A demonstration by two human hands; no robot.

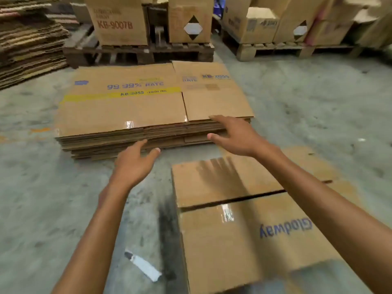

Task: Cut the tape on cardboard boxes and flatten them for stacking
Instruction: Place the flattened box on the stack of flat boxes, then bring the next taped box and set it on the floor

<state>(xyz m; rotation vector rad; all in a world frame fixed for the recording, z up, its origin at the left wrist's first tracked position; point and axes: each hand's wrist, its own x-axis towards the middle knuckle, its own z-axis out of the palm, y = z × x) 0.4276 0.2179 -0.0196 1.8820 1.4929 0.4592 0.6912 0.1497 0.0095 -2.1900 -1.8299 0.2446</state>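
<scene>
View: head camera, angled forward and down over a grey concrete floor.
Flattened stack: low stack of flattened brown cardboard boxes lying on the floor at centre. The top sheet carries blue print "99.99% RATE" and a yellow band. A glossy patch of tape shows at its near edge.
Foreground box: brown cardboard box with upside-down blue lettering at lower right, nearest the camera. A dark gap runs between its two top flaps, and a shiny strip of clear tape sits on the near flap just beside that gap.
Left hand: fingers spread and relaxed, holding nothing, at the near edge of the stack. Fingertips lie by the lower layers; contact cannot be told.
Right hand: fingers apart and mostly straight at the stack's near right corner. Forefinger at the top sheet's edge, thumb lower beside the layers. No grip evident. The forearm passes above the foreground box.
Floor object: white flat oblong object with a dark end, on the floor left of the box, between the forearms. Too blurred to identify.
Background centre: dark wooden pallet just behind the stack, bearing upright brown cartons, one marked "KB-9007B".
Background right: pale wooden pallet with more cartons.
Background left: tall pile of flattened cardboard sheets.
</scene>
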